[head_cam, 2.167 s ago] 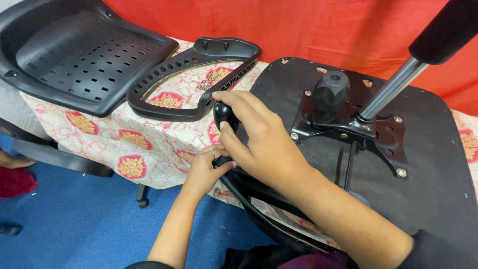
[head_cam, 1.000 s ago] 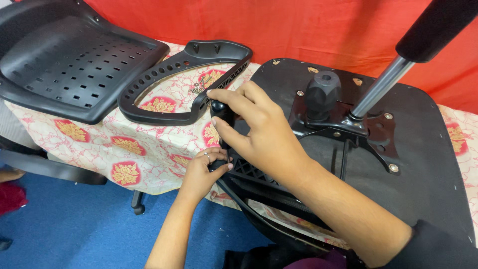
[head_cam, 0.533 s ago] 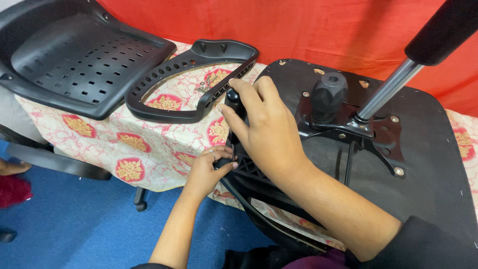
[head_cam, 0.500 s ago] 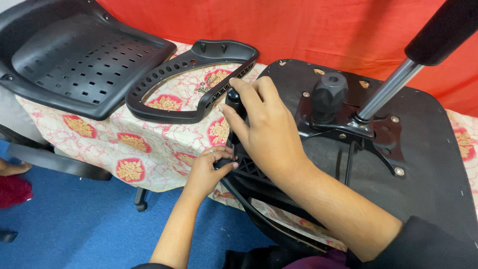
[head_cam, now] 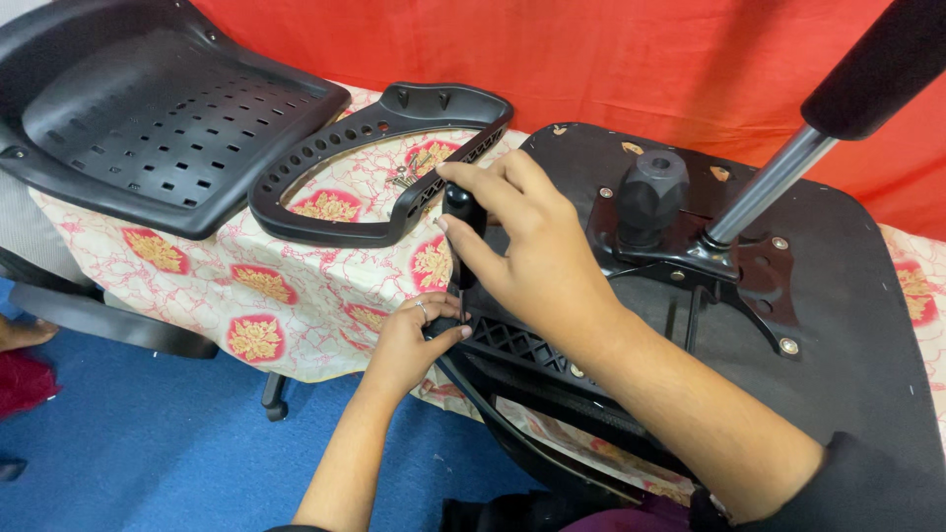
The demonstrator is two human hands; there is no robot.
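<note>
Both hands [head_cam: 532, 256] on black screwdriver [head_cam: 463, 222]

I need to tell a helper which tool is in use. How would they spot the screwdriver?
Find the upturned black chair seat on the patterned tablecloth. At its near-left edge, the right hand grips a screwdriver: the only black upright handle, its thin shaft pointing down beside the left hand.
</note>
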